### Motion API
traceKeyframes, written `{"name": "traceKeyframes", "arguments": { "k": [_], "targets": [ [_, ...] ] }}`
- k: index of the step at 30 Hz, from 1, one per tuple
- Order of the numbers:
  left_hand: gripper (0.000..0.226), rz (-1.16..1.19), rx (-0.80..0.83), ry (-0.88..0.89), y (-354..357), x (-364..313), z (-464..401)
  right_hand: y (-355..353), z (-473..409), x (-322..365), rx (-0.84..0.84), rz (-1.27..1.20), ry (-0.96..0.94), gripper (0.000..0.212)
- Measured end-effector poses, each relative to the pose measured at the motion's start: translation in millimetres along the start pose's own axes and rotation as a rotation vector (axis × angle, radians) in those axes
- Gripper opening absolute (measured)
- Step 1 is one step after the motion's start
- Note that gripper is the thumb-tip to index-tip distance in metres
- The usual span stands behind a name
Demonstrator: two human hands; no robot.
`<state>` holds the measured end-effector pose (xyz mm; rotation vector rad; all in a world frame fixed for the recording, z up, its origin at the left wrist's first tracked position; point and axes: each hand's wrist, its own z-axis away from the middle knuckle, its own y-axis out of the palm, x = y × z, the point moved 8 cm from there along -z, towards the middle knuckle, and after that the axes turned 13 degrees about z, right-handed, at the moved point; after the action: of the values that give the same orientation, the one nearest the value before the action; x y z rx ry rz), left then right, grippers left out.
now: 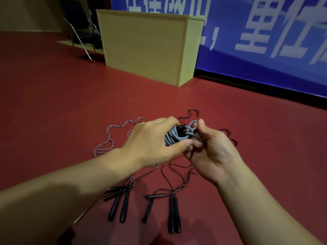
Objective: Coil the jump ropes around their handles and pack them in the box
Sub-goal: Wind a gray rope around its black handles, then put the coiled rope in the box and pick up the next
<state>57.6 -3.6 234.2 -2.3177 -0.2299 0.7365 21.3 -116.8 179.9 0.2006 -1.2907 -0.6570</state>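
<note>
Red flooring [53, 103] runs back to a folding chair [79, 32], a tan wooden box [145, 46] and a blue banner [265, 41]. Loose grey rope [108, 138] trails at left. Above it the left hand [152, 140] grips a grey coiled jump rope [174, 137] wound on black handles (held off the floor). Black-handled ropes [173, 214] lie below. The right hand [208, 149] pinches the coil's end loop [193, 123].

My hands [177, 144] hover over the loose ropes [169, 175]; handles [145, 207] lie nearer me, the box [146, 46] behind.
</note>
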Motion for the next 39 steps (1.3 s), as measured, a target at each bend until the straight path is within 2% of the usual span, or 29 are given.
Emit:
{"name": "traceKeyframes", "arguments": {
  "k": [4, 9, 12, 16, 18, 22, 24, 27, 31, 35, 39],
  "targets": [
    [0.049, 0.118, 0.011, -0.161, -26, 12, 4, 22, 2, 9, 0.067, 0.108, -0.142, 0.023],
    [0.049, 0.522, 0.268, -0.601, -45, 51, 27, 63, 1, -6, 0.109, 0.271, -0.227, 0.025],
    [0.047, 0.493, 0.319, -0.690, -74, 72, 41, 89, -4, -24, 0.115, 0.388, -0.240, 0.025],
    [0.050, 0.500, 0.252, -0.791, -104, 106, 81, 134, -18, -66, 0.144, 0.407, -0.195, 0.023],
    [0.049, 0.555, 0.197, -0.834, -108, 124, 104, 156, -22, -91, 0.160, 0.365, -0.162, 0.023],
    [0.046, 0.699, -0.018, -0.944, -122, 169, 171, 204, -33, -167, 0.209, 0.413, -0.065, 0.020],
    [0.045, 0.691, -0.139, -1.000, -131, 194, 218, 221, -37, -207, 0.258, 0.529, -0.029, 0.018],
    [0.059, 0.684, -0.322, -1.163, -132, 228, 304, 241, -39, -270, 0.380, 0.766, 0.014, 0.020],
    [0.071, 1.010, -0.613, -1.402, -109, 241, 400, 265, -31, -357, 0.595, 0.930, 0.129, 0.018],
    [0.047, 1.219, -0.828, -1.555, -90, 245, 462, 267, -21, -427, 0.681, 1.004, 0.294, 0.016],
    [0.035, 1.414, -1.073, -1.653, -90, 262, 498, 264, -31, -461, 0.706, 1.168, 0.226, 0.016]
  ]
}}
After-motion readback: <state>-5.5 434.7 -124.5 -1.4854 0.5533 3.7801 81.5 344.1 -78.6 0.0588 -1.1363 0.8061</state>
